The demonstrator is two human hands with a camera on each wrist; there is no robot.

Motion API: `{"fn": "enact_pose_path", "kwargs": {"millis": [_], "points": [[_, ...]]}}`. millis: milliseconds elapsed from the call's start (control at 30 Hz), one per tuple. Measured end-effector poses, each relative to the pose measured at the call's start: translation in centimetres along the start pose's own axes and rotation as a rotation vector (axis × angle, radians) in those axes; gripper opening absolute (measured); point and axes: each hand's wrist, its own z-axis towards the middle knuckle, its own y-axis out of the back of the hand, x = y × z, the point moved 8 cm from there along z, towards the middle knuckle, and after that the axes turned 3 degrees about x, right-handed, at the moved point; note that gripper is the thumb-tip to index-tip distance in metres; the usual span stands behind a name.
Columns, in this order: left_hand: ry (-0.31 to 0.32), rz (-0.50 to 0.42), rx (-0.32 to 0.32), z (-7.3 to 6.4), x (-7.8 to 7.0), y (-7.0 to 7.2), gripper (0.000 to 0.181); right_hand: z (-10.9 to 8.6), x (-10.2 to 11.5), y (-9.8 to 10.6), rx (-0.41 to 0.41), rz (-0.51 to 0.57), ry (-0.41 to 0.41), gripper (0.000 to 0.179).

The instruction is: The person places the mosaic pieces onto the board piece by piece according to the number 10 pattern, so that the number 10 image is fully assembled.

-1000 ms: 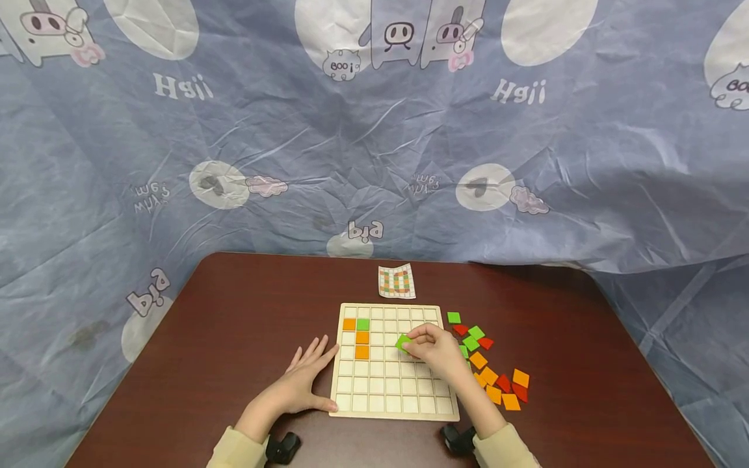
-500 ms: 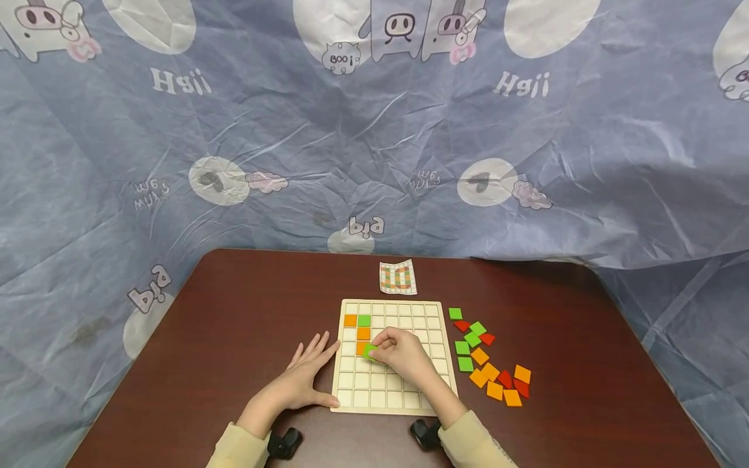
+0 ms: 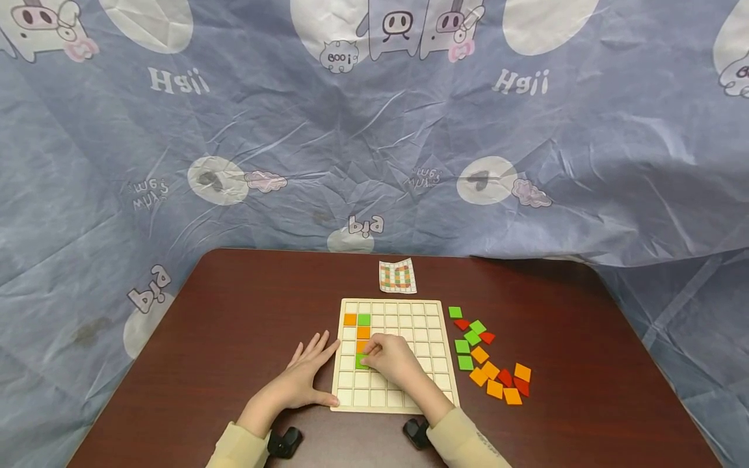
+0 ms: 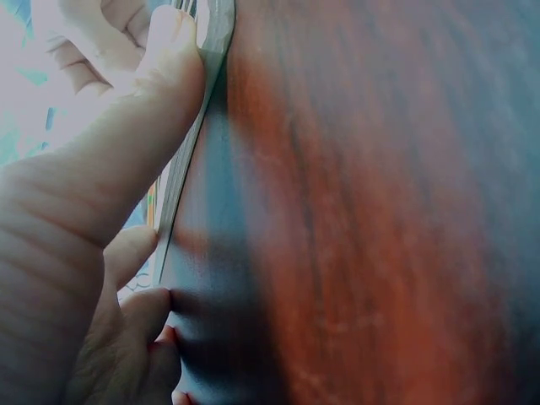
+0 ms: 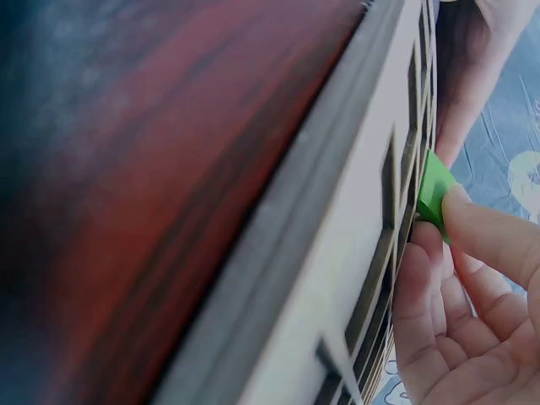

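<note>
A pale wooden grid board (image 3: 409, 403) lies on the table, with orange and green square tiles in its upper left cells. My right hand (image 3: 392, 359) is over the board and pinches a green tile (image 3: 360, 361) at the cell just below the lowest orange tile (image 3: 361, 346). In the right wrist view that green tile (image 5: 434, 190) is tilted, its edge at the grid, with the thumb against its face. My left hand (image 3: 301, 383) rests beside the board with fingers spread, the thumb and index fingertip touching its left edge.
Right of the board lie loose green tiles (image 3: 462, 346), orange tiles (image 3: 494, 389) and red pieces (image 3: 505, 377). A small printed pattern card (image 3: 397, 277) lies behind the board. A blue patterned cloth (image 3: 328, 130) hangs behind the brown table (image 3: 263, 292).
My right hand has moved left across the board with the green tile, then slightly down to the cell below the orange tiles. The left hand has stayed in place.
</note>
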Motion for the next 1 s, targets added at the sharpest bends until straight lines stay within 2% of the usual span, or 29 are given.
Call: {"fn": "enact_pose_path", "kwargs": {"millis": [367, 700, 1000], "points": [[0.008, -0.012, 0.011, -0.2, 0.0, -0.3, 0.11, -0.4, 0.6, -0.5, -0.029, -0.125, 0.039, 0.01], [-0.002, -0.012, 0.002, -0.3, -0.4, -0.3, 0.11, -0.5, 0.9, -0.2, -0.071, -0.152, 0.047, 0.011], [0.002, -0.007, -0.006, -0.2, -0.6, -0.1, 0.11, -0.6, 1.1, 0.0, -0.075, -0.17, 0.058, 0.009]]}}
